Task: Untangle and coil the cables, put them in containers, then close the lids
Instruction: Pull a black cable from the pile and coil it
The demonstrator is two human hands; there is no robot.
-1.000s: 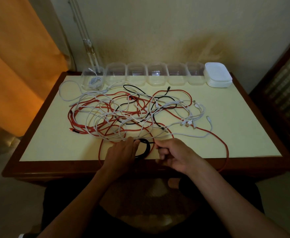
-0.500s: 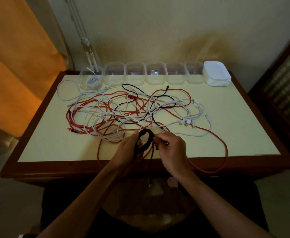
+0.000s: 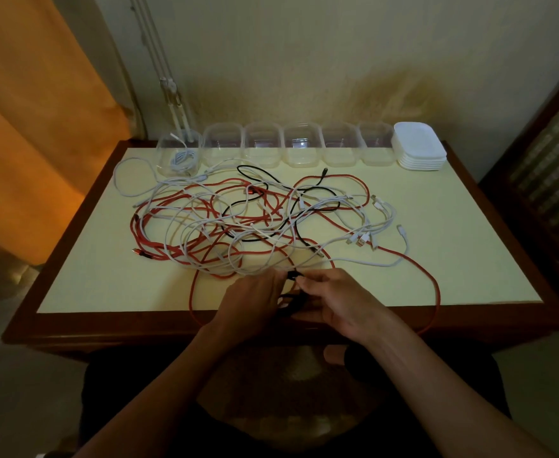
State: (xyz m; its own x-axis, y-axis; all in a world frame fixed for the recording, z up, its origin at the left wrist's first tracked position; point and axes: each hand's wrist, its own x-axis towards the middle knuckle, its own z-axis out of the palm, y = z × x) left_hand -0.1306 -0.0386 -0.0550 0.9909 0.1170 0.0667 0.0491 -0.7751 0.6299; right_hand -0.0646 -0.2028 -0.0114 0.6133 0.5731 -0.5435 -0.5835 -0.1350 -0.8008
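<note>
— Two hands on one cable: the left hand (image 3: 255,300) and the right hand (image 3: 332,297) meet at the near edge of the tabletop (image 3: 470,259), both curled around a small black coil (image 3: 292,294) held between them.

— How will that black cable handle?

— Light and limp, I'd judge, with enough spring to pop open if the loops are let go. Best held across the whole bundle, all turns pinched together, not by one strand or by a plug.

— And the hands' pose?

— Palms turned inward toward each other, wrists low over the wooden rim, forearms coming up from the lap. The left hand's fingers wrap the coil's left side; the right hand's fingertips pinch its upper end. The light is dim, so whether a tail is being wrapped around the loops I cannot tell.

— Where is the rest?

— The tangle of red, white and black cables (image 3: 255,223) sprawls mid-table just beyond the hands, a red loop drooping over the near edge. Along the far edge stand clear containers (image 3: 301,145); the leftmost container (image 3: 179,153) holds a coiled white cable. A stack of white lids (image 3: 418,145) sits at the right end of the row.
</note>
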